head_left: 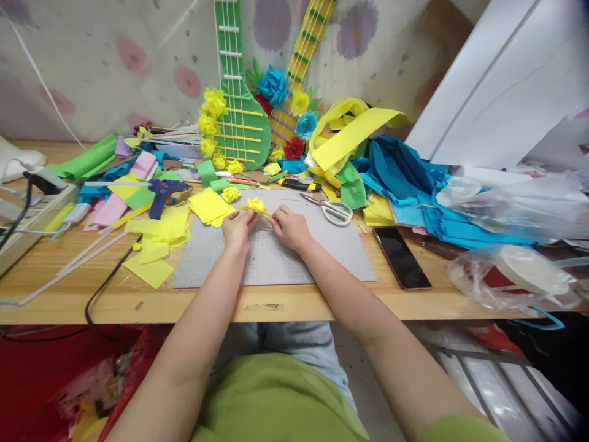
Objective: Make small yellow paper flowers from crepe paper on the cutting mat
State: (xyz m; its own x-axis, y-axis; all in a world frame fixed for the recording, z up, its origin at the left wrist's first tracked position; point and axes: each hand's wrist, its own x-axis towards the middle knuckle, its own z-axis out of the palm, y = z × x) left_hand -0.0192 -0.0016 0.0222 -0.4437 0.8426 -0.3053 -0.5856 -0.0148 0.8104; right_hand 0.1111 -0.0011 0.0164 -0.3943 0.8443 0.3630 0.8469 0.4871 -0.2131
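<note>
Above the grey cutting mat [276, 270], a yellow paper flower [256, 204] is held between both my hands. My left hand [238, 228] pinches it from the left side. On the right, my right hand [289, 226] has its fingers closed at the flower's edge, on what looks like a yellow paper strip. A finished yellow flower [230, 194] lies just behind my left hand. Beside it is a stack of yellow paper squares [210, 207]. White-handled scissors [335, 212] rest on the mat to the right of my right hand.
A blue glue gun [162, 195] and loose yellow sheets [150, 270] lie left. Green [243, 132] and yellow [299, 67] paper lutes lean on the wall. A phone [401, 258], blue crepe paper [400, 172] and a plastic-wrapped roll [519, 273] are right. A black cable [108, 279] crosses the front edge.
</note>
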